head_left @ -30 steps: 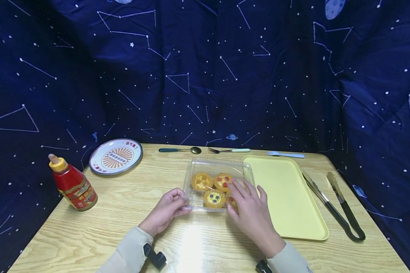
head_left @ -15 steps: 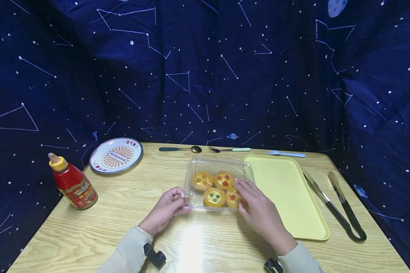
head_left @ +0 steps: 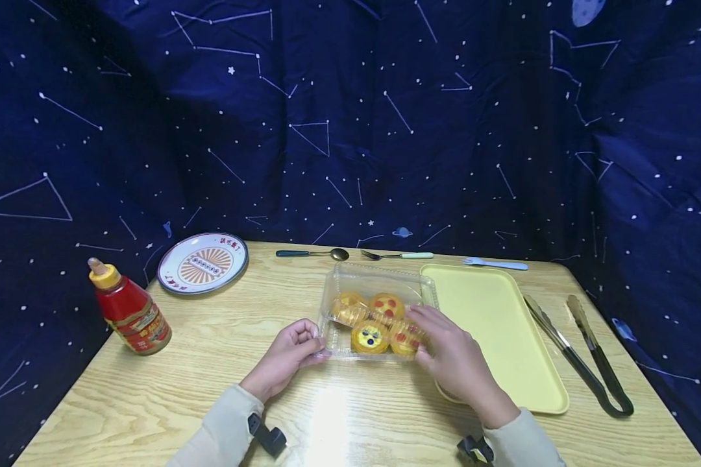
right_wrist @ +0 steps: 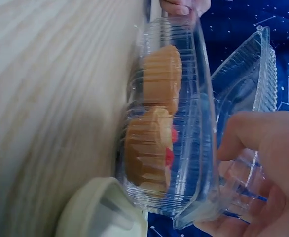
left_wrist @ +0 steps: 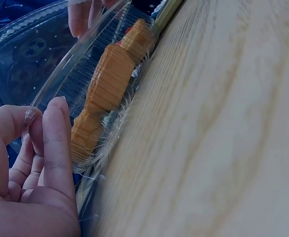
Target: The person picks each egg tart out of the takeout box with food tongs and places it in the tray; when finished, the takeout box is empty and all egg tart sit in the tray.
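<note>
A clear hinged plastic food box (head_left: 341, 347) sits mid-table, its lid (head_left: 380, 277) raised at an angle from the base. Several small round tarts (head_left: 370, 337) lie inside, topped with red or dark pieces. My left hand (head_left: 292, 357) pinches the base's front left corner between thumb and fingers, as the left wrist view also shows on the rim (left_wrist: 48, 94). At the lid's right side, my right hand (head_left: 455, 353) holds the edge with bent fingers. Through the plastic, the right wrist view shows some of those fingers (right_wrist: 245, 212); their exact contact is partly hidden.
Right of the box lies a yellow tray (head_left: 502, 344), with black-handled tongs (head_left: 590, 363) beyond. Along the back are a spoon (head_left: 312, 253), a fork (head_left: 397, 255) and a blue plastic fork (head_left: 496, 263). A plate (head_left: 204, 263) and a red sauce bottle (head_left: 133, 311) stand left.
My right hand has shifted rightward to the box's right side. The lid's front edge sits higher, so the front tarts show more plainly. My left hand keeps its hold; the view has shifted slightly.
</note>
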`<state>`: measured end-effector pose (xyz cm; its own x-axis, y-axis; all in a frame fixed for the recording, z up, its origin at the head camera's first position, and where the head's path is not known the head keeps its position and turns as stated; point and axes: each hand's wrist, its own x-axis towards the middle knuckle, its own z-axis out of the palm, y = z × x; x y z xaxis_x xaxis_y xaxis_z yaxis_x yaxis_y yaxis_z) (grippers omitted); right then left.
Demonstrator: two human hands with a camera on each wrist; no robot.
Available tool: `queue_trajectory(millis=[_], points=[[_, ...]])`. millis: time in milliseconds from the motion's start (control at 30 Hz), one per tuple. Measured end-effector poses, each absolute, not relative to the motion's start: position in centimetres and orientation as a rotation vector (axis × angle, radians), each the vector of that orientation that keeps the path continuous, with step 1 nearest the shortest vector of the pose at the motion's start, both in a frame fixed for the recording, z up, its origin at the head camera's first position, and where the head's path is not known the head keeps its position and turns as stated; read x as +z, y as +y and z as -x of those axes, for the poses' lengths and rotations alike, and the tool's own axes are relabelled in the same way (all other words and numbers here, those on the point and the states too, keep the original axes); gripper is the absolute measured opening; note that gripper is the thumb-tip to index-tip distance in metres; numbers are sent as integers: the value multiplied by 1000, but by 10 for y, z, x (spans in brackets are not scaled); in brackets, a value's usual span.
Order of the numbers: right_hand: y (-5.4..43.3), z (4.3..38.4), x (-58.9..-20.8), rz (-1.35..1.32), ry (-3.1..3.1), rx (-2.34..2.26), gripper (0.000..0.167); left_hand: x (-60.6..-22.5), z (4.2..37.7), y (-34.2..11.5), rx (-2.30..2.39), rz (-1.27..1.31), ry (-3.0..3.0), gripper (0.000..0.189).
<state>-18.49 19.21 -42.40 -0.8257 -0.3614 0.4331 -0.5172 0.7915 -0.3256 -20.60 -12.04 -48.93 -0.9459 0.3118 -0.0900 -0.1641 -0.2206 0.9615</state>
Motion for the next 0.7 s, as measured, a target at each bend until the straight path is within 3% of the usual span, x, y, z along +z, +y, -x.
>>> queue_trajectory(millis=[700], points=[[207, 197, -385, -756, -2539, 752, 64, -486, 205, -111, 2263, -25, 1720, 6]])
